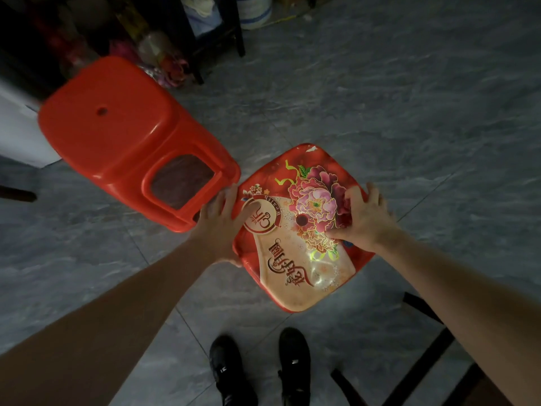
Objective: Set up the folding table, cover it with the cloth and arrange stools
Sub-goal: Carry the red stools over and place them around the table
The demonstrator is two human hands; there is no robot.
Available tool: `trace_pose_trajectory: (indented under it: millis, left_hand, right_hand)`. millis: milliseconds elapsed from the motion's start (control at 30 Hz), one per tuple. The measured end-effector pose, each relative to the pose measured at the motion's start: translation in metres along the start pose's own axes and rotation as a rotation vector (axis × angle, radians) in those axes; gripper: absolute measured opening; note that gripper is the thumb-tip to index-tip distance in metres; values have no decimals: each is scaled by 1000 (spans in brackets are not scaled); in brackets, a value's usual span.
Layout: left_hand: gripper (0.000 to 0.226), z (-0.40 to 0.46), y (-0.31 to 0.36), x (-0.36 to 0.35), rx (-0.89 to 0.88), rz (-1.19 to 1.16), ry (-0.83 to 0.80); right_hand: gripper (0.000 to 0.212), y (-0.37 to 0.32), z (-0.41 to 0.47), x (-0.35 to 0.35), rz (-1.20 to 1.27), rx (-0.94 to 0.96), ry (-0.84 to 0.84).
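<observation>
A red plastic stool with a flower print on its seat (pixel 304 250) stands on the floor in front of my feet. My left hand (pixel 222 224) grips its left edge, thumb on the seat and fingers curled round the rim. My right hand (pixel 363 218) holds the right edge, fingers curled over the far rim. A plain red stool (pixel 117 127) stands just to the left, its lower edge almost touching the printed one. Dark frame bars, perhaps of the folding table (pixel 430 356), show at the lower right. No cloth is in view.
Grey tiled floor (pixel 380 98) stretches to the right and far side. A dark shelf frame (pixel 202 39) with bags and clutter stands at the back left. A white bucket (pixel 254 10) sits behind it. A white object (pixel 17 133) stands at the left edge.
</observation>
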State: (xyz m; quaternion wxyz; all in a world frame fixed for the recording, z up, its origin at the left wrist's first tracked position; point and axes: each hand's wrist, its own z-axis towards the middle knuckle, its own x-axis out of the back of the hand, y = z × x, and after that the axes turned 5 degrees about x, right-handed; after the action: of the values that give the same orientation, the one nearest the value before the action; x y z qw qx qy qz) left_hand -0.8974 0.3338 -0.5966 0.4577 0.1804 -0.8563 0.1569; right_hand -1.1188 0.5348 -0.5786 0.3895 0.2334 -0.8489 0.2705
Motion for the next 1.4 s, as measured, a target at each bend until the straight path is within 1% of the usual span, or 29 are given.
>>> trace_pose_trajectory:
  millis: [67,133,300,467,633,733,833,900,1067,1200,1267,1300,1333,1367,1400]
  left_hand:
    - [144,4,-1,0,-25,15,-1]
    - [146,6,-2,-1,-38,5,-7]
    - [145,8,-6,-6,-71,-121,-14]
    - [143,6,-11,-10,-108,-185,40]
    - [140,-12,-22,-23,-102,-225,90]
    - [137,-32,-33,-31,-84,-297,144]
    - [134,-59,-47,-36,-47,-314,181]
    - [135,-80,-59,-36,-3,-324,216]
    - [130,-157,-102,-29,159,-349,222]
    - [123,-239,-132,-27,230,-419,299]
    - [120,-287,-127,-47,258,-442,337]
    - [119,-301,-126,-59,305,-451,341]
    - [118,-312,-126,-72,316,-447,361]
    - [116,-324,-131,-82,320,-422,416]
    - [114,-338,-133,-92,353,-470,392]
  right_hand:
    - [91,2,2,2,105,-18,-35]
    - [91,4,2,2,152,-20,-55]
    - [90,4,1,2,155,-14,-28]
    - [88,2,-1,3,145,-4,-25]
    - [96,-12,-5,0,126,31,-31]
    - [100,-28,-11,1,113,75,-20]
    - [112,-51,-16,4,82,116,-26]
    - [116,-73,-21,8,66,163,-27]
    - [116,-156,-39,27,-49,271,-63]
    - [116,-232,-79,43,-132,375,-145]
    - [118,-258,-112,38,-202,413,-202]
    - [119,-263,-121,29,-196,436,-200]
    - [122,-271,-129,19,-198,452,-191]
    - [125,-279,-135,11,-201,468,-199]
    - [126,-284,-140,4,-201,473,-224]
